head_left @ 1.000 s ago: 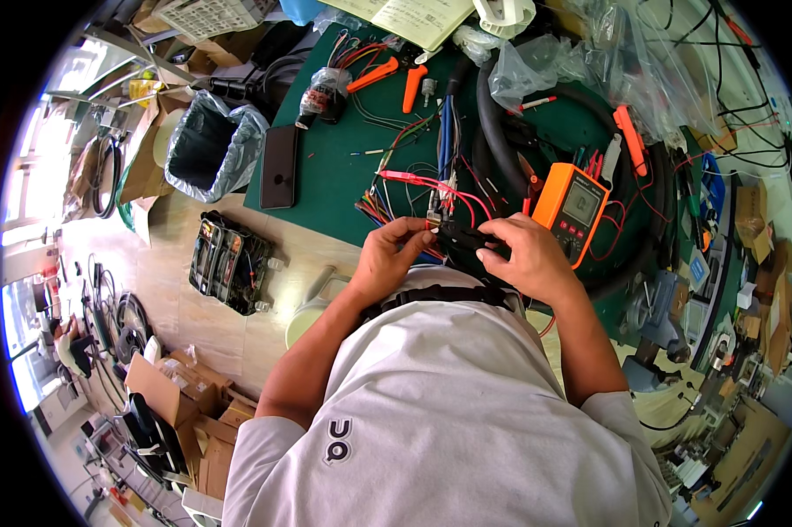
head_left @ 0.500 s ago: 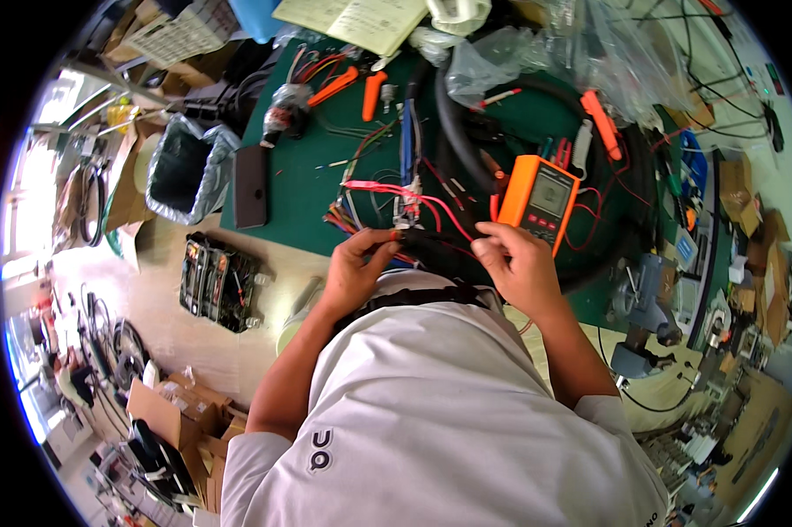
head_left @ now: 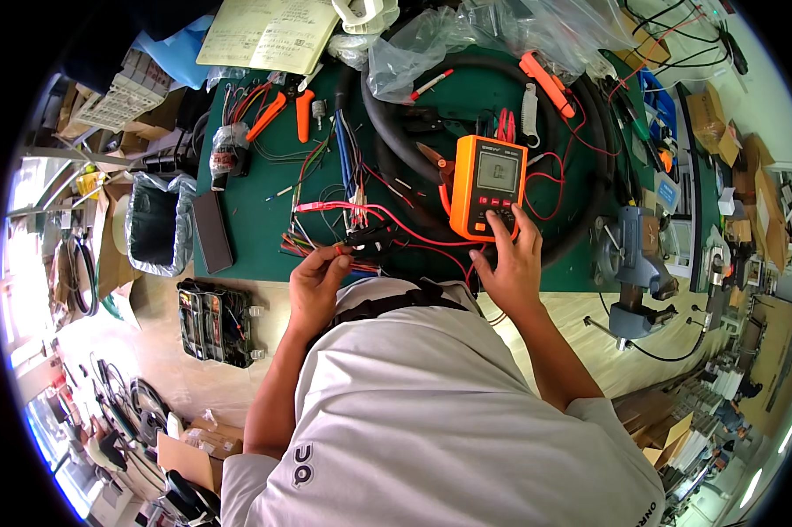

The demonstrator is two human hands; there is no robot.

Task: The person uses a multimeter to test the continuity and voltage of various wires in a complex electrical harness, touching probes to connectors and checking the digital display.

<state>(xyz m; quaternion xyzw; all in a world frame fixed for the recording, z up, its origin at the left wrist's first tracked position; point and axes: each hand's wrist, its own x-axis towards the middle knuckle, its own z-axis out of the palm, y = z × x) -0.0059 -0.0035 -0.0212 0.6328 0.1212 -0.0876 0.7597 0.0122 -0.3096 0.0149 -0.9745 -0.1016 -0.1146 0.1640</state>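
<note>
My left hand (head_left: pixel 313 285) is closed in a pinch at the bench's near edge. A small orange-red piece (head_left: pixel 339 250) shows at its fingertips; its kind is unclear. Just right of it lies a black clip-like part (head_left: pixel 374 240), among loose coloured wire ends and a bundle of blue wires (head_left: pixel 347 158). My right hand (head_left: pixel 514 268) has its fingers extended, fingertips on the lower face of an orange multimeter (head_left: pixel 498 171), by its dial. The thumb is spread away to the left. Red test leads (head_left: pixel 387 211) run across the bench toward the left hand.
On the green bench (head_left: pixel 273 250) lie orange-handled tools (head_left: pixel 304 114), a dark phone-like slab (head_left: pixel 212 232), thick black cable (head_left: pixel 396 140) and an orange-red cutter (head_left: pixel 547 83). A notebook (head_left: pixel 269 33) and clear plastic bags are at the back. A vise (head_left: pixel 637 263) stands right; a lined bin (head_left: pixel 159 224) left.
My right hand has moved from beside the black part onto the multimeter's face, its fingers now extended. The left hand keeps its pinch. The whole view has shifted, and the meter's screen faces me more squarely.
</note>
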